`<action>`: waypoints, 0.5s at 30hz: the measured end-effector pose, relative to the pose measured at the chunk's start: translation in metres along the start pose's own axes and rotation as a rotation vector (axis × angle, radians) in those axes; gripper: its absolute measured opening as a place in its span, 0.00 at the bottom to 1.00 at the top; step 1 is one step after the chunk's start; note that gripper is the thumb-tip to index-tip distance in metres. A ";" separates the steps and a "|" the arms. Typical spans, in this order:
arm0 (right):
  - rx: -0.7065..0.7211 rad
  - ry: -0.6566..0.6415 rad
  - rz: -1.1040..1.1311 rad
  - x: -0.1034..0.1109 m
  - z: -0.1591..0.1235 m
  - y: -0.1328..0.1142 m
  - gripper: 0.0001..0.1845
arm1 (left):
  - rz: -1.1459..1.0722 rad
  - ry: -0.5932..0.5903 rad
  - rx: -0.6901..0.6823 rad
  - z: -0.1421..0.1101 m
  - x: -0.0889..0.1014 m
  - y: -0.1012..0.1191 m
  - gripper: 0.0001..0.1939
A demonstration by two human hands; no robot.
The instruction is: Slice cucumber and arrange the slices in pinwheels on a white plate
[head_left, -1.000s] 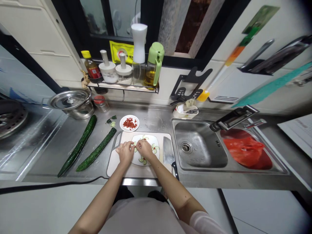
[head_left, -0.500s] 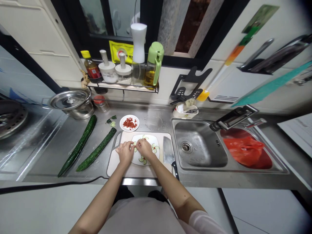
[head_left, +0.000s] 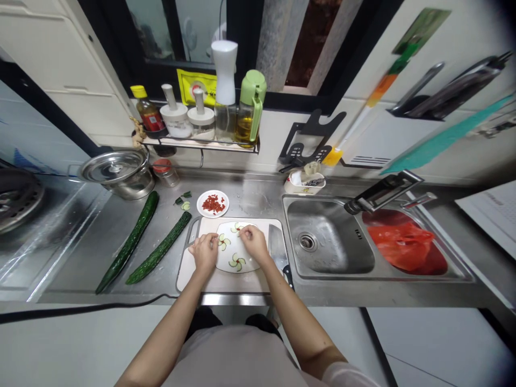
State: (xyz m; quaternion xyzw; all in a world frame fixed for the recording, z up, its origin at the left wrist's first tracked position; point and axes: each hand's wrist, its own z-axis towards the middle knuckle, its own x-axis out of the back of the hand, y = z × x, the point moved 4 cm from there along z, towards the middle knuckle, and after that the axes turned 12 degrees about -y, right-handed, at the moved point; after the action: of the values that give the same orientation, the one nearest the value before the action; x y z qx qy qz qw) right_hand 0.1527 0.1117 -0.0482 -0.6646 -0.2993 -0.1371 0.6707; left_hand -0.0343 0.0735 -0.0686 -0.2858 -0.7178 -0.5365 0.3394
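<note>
Left hand (head_left: 205, 255) and right hand (head_left: 255, 243) both curled, can't tell if holding anything. Cucumber-slice flower (head_left: 223, 242) between them on white plate (head_left: 244, 249); stray fingertip brush could scatter it. Kitchen knife (head_left: 277, 243) just right of right hand; outward swing risks a cut.

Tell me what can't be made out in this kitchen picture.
Head view:
- Right part of the white rounded-square plate: covered by the bare right grip.
- Anything inside the round steel pot: hidden by its shiny lid.
- Anything inside the crumpled red plastic bag: its folds conceal it.
- Writing on the white sheet: blurred, sheet cut off by picture's right edge.
</note>
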 end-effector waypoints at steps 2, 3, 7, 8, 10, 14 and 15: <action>-0.043 0.079 0.042 0.019 -0.012 0.011 0.08 | -0.026 0.027 0.010 -0.003 0.002 -0.003 0.10; -0.071 0.111 0.051 0.027 -0.019 0.016 0.09 | -0.039 0.043 0.016 -0.004 0.003 -0.005 0.10; -0.187 0.157 0.046 0.049 -0.051 0.041 0.11 | -0.090 0.059 0.040 -0.014 0.005 -0.018 0.12; -0.224 0.149 0.035 0.050 -0.058 0.047 0.12 | -0.109 0.040 0.044 -0.017 0.004 -0.022 0.13; -0.287 0.101 0.007 0.049 -0.070 0.058 0.13 | -0.157 -0.017 0.051 -0.023 0.002 -0.029 0.15; -0.365 0.016 -0.006 0.037 -0.082 0.069 0.15 | -0.203 -0.122 0.074 -0.032 -0.007 -0.040 0.19; -0.379 -0.002 -0.003 0.033 -0.083 0.070 0.15 | -0.212 -0.147 0.077 -0.033 -0.009 -0.041 0.20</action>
State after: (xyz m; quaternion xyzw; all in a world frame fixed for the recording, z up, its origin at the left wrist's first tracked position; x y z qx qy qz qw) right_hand 0.2375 0.0439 -0.0806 -0.7787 -0.2698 -0.1915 0.5330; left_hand -0.0546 0.0307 -0.0931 -0.2338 -0.7870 -0.5190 0.2379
